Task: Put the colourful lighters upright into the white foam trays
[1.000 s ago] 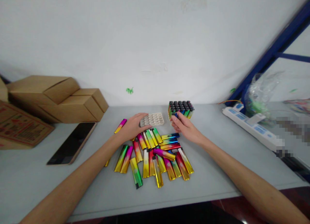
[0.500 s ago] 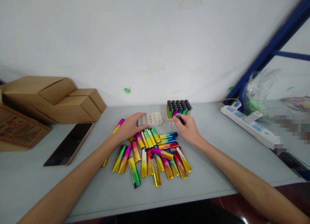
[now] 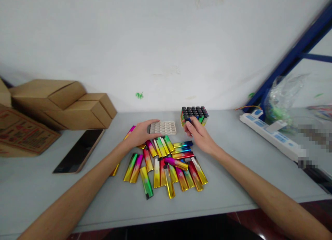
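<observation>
In the view from my head, my right hand point(image 3: 200, 133) pinches what looks like one lighter point(image 3: 187, 119) near its dark top. It is at the near left corner of a block of lighters point(image 3: 197, 112) that stand up in tight rows. My fingers hide most of it, so I can't tell if its bottom rests on anything. I think it should be straight up and go gently, because a bump might tip the others. A light pinch up high would leave more room for my fingers.

My left hand point(image 3: 139, 133) is spread wide and holds the left end of a white tray point(image 3: 166, 127), thumb on the near side, fingers on the far side. A soft grip should be enough there. Both my arms reach forward, and more lighters point(image 3: 169, 183) lie in a messy pile on the table point(image 3: 223, 202) between them.
</observation>
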The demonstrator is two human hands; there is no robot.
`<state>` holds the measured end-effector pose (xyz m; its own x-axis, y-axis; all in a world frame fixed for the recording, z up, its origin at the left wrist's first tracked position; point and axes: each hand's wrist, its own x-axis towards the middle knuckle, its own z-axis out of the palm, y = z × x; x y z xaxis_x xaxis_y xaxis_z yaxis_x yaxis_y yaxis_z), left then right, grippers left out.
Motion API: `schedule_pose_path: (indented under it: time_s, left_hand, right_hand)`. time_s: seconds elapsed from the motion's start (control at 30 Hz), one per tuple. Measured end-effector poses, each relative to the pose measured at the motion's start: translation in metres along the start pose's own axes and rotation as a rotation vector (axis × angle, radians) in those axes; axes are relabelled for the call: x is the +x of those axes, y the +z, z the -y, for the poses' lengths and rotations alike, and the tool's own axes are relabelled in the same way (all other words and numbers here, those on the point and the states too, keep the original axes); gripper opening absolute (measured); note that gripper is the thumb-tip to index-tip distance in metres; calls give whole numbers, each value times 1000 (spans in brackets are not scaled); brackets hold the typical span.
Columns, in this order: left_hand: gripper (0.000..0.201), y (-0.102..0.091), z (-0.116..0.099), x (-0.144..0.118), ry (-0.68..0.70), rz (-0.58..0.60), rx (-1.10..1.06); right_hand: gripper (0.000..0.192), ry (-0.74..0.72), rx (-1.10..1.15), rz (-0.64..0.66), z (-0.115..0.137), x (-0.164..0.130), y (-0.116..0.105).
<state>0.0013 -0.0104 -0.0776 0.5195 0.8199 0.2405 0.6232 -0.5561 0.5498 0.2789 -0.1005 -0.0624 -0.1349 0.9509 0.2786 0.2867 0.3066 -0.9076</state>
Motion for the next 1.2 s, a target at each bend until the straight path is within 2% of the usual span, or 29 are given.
schedule_pose_path:
  time_s: [0.07, 0.2, 0.4, 0.57, 0.73, 1.2]
  left_hand:
    - [81, 0, 0, 0, -7, 7, -13]
    - [81, 0, 1, 0, -6, 11, -23]
    - [83, -1, 0, -1, -15, 19, -40]
    - [80, -2, -2, -2, -17, 23, -39]
    - [79, 0, 1, -2, -8, 29, -72]
    - [76, -3, 4, -1, 8, 50, -88]
  right_hand:
    - [36, -49, 30, 37, -5, 3, 0]
    - [43, -107, 26, 26, -8, 14, 0]
    - [29, -118, -121, -14, -1, 43, 9]
    - [20, -210, -361, -37, -8, 61, 23]
    - [18, -252, -551, -41, -22, 65, 29]
    - [16, -191, -614, -11, -37, 64, 28]
